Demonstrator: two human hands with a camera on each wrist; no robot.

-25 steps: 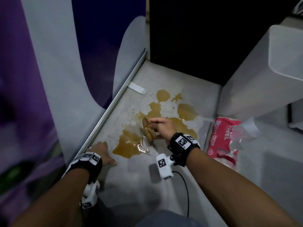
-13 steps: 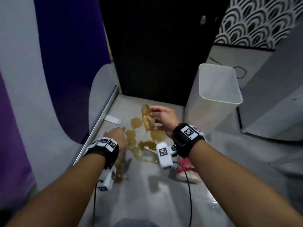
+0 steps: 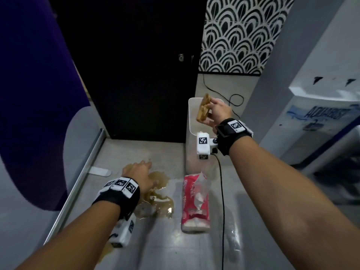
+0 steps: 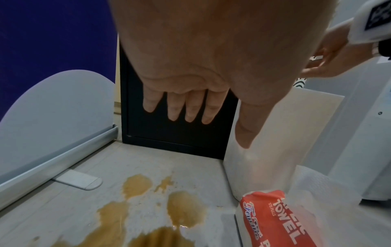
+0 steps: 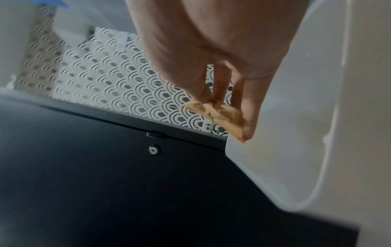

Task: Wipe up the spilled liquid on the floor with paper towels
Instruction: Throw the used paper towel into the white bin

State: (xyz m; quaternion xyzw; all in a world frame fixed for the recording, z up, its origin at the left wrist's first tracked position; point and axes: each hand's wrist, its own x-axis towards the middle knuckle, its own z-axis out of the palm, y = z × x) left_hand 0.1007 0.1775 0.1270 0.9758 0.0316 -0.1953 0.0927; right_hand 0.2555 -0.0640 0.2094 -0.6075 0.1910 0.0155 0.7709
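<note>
A brown spill spreads over the grey floor. My right hand pinches a brown, soaked paper towel wad in the air above the open top of a white bin. My left hand hovers over the spill with its fingers straight and holds nothing. A red pack of paper towels lies on the floor right of the spill, with white sheets sticking out of its torn top.
A black cabinet door stands behind the spill. A purple and grey wall panel with a metal rail runs along the left. A black cable trails from my right wrist. A white water dispenser stands at the right.
My right hand lifted the soaked wad off the spill and carried it up and right to above the bin. My left hand left the floor and moved forward over the spill.
</note>
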